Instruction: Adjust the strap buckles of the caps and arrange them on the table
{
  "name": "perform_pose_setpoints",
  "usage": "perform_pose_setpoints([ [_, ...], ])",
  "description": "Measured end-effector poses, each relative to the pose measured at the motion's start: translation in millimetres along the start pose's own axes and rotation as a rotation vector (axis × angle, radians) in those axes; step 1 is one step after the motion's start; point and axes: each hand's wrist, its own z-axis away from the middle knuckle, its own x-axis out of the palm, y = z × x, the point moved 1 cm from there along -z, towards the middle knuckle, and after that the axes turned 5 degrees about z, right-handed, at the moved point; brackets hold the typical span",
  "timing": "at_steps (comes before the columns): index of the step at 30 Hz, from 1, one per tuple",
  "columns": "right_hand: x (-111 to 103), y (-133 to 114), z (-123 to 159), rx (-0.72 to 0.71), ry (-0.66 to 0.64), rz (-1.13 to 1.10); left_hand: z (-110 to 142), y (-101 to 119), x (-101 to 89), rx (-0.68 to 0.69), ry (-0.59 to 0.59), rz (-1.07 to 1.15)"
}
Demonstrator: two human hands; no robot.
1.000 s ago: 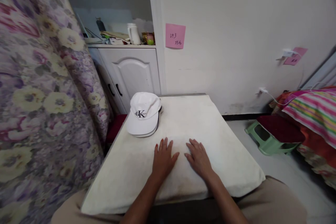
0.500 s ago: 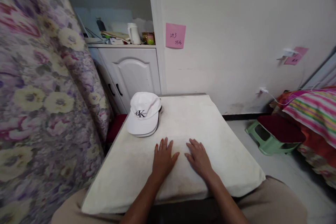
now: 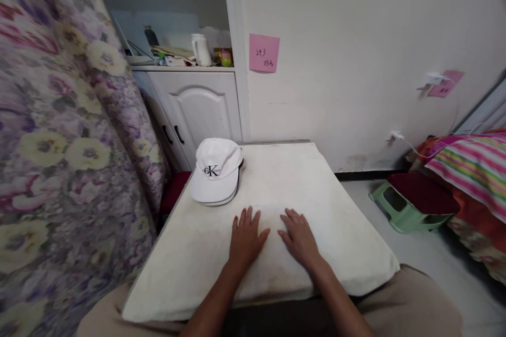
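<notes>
We see the white cap (image 3: 216, 168) on the table's far left part, brim towards us, close beside the left edge of the pale cloth (image 3: 292, 174). That closeness seems the main risk: a careless nudge to the left could tip it over the side, towards the flowered curtain (image 3: 85, 116). A second brim (image 3: 222, 201) shows just under the first, so we may be looking at two caps stacked; if only the upper one were gripped, the lower could slip free or be left lying. The cloth looks loose at its near corners, and if our palms pressed and dragged, it might ruck up and pull the cap along with it. As for pose, our left hand (image 3: 245, 239) and right hand (image 3: 299, 237) lie palm down on the cloth, apart from each other, fingers loosely spread and holding nothing. The thumbs point inward, and both forearms reach in from the near edge, angled towards one another. The left hand is the nearer to the cap, its fingertips short of the brim and not touching it.
</notes>
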Motion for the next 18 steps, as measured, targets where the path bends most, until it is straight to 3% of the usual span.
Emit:
perform_pose_setpoints([
  [18, -0.4, -0.2, -0.1, -0.007, 0.003, 0.007, 0.0, 0.2, 0.1, 0.002, -0.005, -0.029],
])
